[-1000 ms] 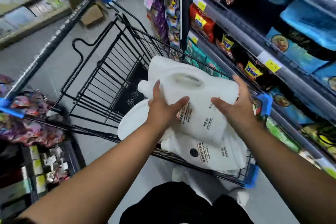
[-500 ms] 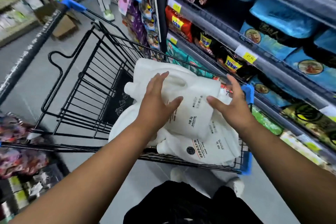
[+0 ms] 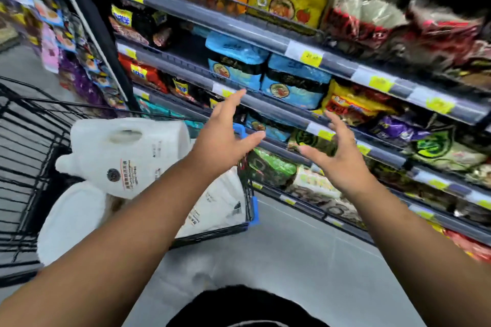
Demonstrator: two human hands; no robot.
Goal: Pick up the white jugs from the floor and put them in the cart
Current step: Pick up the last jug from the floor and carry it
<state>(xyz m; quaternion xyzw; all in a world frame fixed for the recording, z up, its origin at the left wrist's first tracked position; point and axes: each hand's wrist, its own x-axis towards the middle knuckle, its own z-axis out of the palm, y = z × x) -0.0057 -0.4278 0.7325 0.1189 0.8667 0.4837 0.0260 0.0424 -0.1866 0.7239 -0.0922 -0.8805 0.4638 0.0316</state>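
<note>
The left hand (image 3: 225,135) and right hand (image 3: 338,160) hover with fingers spread wide, holding nothing, by the right side of the cart (image 3: 24,167) and in front of the shelves (image 3: 292,46). In the cart's near end the white jugs (image 3: 127,151) lie piled on their sides. A placing step looks finished. The next move probably calls for finding another jug on the floor (image 3: 292,260), where none shows.

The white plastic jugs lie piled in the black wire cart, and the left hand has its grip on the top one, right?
No: the head view shows the left hand with its grip open, holding nothing. The white plastic jugs do lie piled in the black wire cart.
</note>
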